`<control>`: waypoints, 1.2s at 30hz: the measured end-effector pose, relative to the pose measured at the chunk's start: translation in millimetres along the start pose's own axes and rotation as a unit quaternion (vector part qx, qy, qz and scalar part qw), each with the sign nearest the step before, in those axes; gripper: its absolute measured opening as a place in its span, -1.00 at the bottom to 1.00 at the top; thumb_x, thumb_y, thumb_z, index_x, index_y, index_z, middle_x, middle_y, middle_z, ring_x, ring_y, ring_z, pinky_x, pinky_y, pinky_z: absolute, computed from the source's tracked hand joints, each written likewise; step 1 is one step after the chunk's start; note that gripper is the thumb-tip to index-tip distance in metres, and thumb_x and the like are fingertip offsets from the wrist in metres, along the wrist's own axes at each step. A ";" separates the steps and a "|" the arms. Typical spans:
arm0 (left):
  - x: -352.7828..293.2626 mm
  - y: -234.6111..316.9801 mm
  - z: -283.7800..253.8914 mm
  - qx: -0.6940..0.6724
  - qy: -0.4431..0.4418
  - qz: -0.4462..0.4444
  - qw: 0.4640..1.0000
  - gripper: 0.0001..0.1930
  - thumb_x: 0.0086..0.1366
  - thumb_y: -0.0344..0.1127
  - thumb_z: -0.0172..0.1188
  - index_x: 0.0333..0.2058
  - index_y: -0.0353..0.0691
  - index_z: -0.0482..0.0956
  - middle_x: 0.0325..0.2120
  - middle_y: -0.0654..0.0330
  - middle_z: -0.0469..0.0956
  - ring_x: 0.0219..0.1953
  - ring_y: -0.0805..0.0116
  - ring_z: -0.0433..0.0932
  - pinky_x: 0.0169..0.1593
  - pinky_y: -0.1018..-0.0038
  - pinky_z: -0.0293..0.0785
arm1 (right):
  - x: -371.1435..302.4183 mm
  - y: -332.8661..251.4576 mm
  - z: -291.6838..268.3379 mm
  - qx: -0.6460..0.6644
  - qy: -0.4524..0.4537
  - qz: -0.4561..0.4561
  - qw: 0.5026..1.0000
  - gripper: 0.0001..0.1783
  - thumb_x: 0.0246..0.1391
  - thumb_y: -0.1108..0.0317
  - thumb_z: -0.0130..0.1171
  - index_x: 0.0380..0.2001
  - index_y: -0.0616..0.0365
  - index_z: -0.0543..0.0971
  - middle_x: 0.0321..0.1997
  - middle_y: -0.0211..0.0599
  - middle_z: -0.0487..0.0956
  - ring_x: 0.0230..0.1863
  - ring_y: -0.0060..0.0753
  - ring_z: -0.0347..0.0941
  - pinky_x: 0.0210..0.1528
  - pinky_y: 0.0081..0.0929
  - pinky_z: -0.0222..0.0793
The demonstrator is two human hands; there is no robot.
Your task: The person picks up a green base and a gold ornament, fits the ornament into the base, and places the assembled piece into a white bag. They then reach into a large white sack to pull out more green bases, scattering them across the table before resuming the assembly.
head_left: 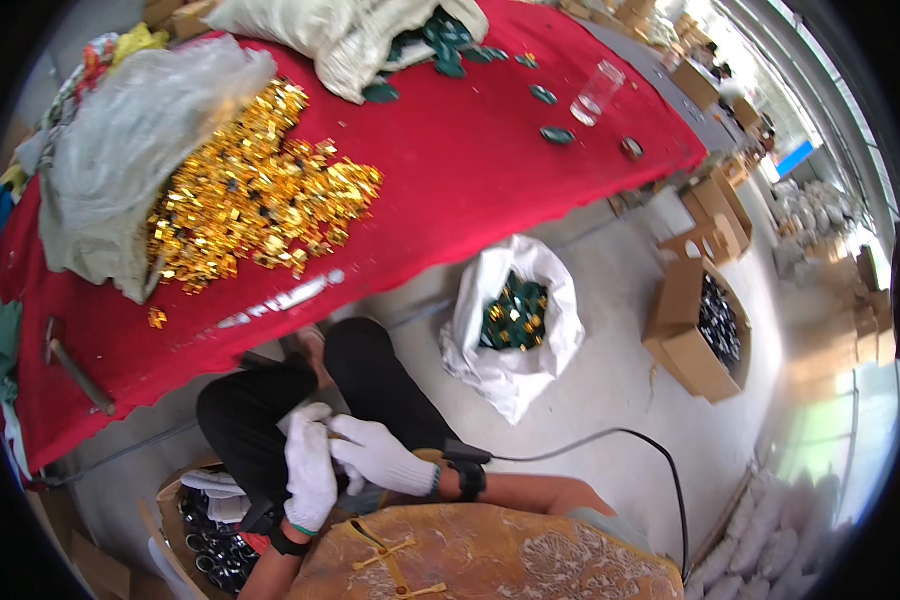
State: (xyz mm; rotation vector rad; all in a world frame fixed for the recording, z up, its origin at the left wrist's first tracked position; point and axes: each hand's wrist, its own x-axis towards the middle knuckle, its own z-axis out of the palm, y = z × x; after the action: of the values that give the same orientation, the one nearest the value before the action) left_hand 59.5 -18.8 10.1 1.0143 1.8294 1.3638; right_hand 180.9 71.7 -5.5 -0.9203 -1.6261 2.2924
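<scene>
Both hands wear white knit gloves and are close together above my lap. My left hand has its fingers bent upward round something small and greyish that I cannot make out. Beside it, my right hand is closed, its fingertips by the left fingers; whatever it grips is hidden. Below them on the left stands a carton with shiny black round pieces and a folded white glove. A white woven sack on the floor, right of my knee, contains dark green pieces and some gold ones.
On the red-covered table lie a heap of gold foil-like pieces, plastic bags, a hammer, a clear glass and a tipped sack spilling green pieces. An open carton stands right; a black cable curves beside me.
</scene>
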 end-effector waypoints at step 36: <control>9.4 -32.9 -19.1 -0.764 -0.108 -0.229 0.594 -0.43 0.55 0.30 -0.02 -0.04 -0.17 0.54 -0.18 0.13 0.46 -0.13 0.15 0.52 -0.06 0.18 0.66 | 93.0 -152.3 -105.8 -0.246 0.167 -0.278 0.913 -0.94 0.21 0.54 0.25 -0.36 0.24 0.57 -0.46 -0.42 0.54 -0.39 -0.55 0.51 -0.28 -0.48 0.44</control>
State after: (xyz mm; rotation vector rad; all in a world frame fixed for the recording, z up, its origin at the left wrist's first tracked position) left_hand 32.0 -25.2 -17.0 -0.2624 0.1594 1.6286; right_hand 138.5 258.3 74.7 -0.7439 -2.0065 1.2997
